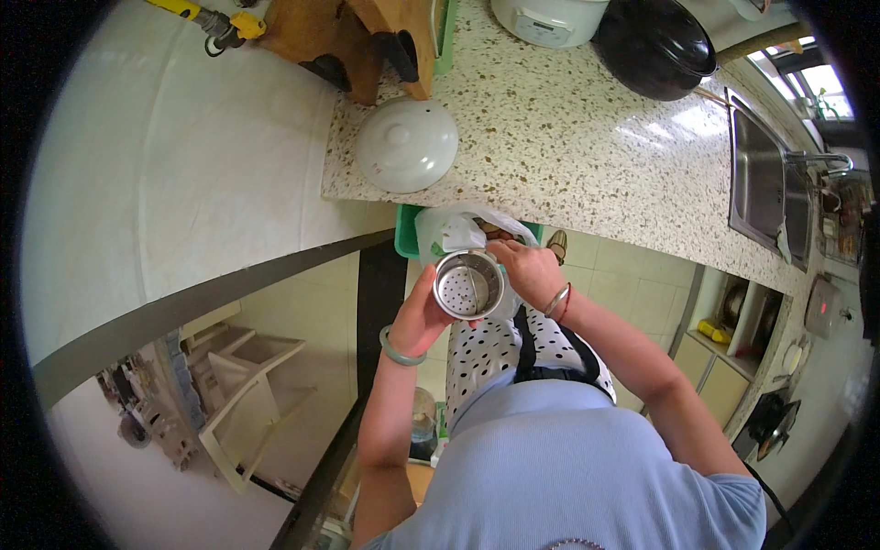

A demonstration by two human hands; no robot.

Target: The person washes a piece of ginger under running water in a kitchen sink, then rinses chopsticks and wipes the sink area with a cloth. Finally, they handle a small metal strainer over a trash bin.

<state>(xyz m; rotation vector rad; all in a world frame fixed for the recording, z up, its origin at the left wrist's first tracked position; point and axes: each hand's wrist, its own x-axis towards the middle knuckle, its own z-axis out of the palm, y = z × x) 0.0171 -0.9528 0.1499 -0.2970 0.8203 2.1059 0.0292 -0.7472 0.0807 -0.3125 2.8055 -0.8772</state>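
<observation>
My left hand [417, 316] is wrapped round the outside of a round metal strainer cup [456, 291]. The cup tilts so that its inside shows, with a bottom full of small holes and a thin bar or line across it. My right hand [532, 272] is at the cup's upper right rim with its fingers bent and closed; what they pinch, if anything, is hidden. Just beyond both hands stands a green bin [406, 233] lined with a white plastic bag [440, 227]. Some brownish scraps show in the bag.
Beyond the bin runs a speckled stone counter [541, 137]. On it are a white pot lid [406, 147], wooden boards [316, 41], a white cooker [550, 23] and a black pan [655, 46]. A steel sink [759, 174] lies far right. A white wall [183, 137] borders the left.
</observation>
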